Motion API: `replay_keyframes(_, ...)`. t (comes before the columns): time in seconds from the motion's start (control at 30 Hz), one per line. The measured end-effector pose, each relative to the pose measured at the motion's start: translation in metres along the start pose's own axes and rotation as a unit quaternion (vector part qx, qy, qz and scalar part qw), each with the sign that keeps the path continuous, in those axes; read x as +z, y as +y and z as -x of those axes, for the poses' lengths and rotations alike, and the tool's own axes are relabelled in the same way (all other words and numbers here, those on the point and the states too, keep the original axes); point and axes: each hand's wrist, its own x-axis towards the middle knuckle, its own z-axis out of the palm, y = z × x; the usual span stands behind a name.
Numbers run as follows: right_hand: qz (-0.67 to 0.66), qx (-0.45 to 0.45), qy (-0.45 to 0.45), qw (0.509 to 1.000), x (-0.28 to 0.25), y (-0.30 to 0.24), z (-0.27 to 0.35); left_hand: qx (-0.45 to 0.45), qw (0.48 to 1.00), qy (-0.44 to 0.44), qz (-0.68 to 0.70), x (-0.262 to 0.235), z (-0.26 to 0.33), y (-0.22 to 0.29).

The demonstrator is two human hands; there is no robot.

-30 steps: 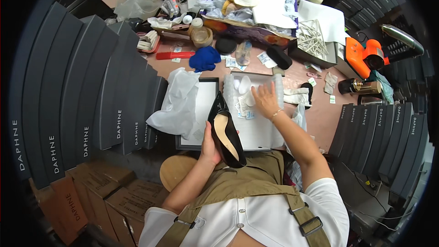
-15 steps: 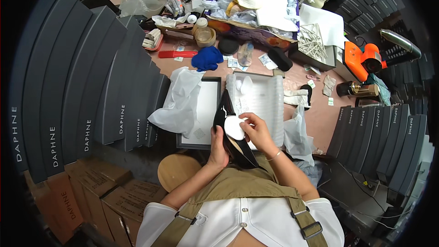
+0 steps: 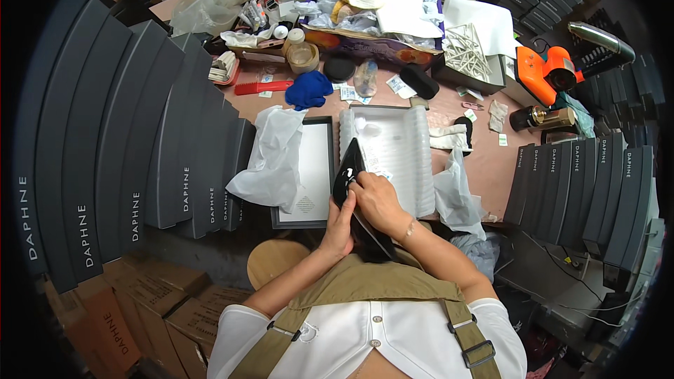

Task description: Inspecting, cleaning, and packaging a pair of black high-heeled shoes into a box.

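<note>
A black shoe (image 3: 343, 170) with a glossy front is tilted lengthwise in front of my body, its toe pointing away from me. My left hand (image 3: 338, 230) is closed around the shoe's left side, thumb up near its opening. My right hand (image 3: 380, 202) lies over the opening with its fingers curled down into the shoe; what they hold there is hidden. Just beyond stands an open shoe box (image 3: 423, 189) lined with ribbed translucent foam. White tissue paper (image 3: 270, 158) spills across the dark-edged lid (image 3: 317, 168) to its left.
Grey shoe boxes stand in rows on the left (image 3: 116, 147) and right (image 3: 586, 196). Across the pink table (image 3: 484, 182) lie a red comb (image 3: 263, 88), a blue cloth (image 3: 309, 90), a black case (image 3: 419, 82) and an orange device (image 3: 537, 76). A round wooden stool (image 3: 274, 262) is below the table edge.
My right hand has moved left and down into the shoe's opening. The white oval pad it held is now out of sight. My left hand keeps its grip, its thumb higher.
</note>
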Motion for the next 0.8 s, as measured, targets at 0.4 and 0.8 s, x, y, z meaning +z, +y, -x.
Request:
replay_keyframes(0.4, 0.089, 0.001, -0.029, 0.996, 0.057, 0.145, -0.078, -0.151, 0.984, 0.073, 0.058, -0.016, -0.010, 0.025)
replay_keyframes(0.8, -0.152, 0.082, 0.034, 0.984, -0.001, 0.014, -0.023, -0.004, 0.996, 0.088, 0.028, 0.006, -0.011, 0.004)
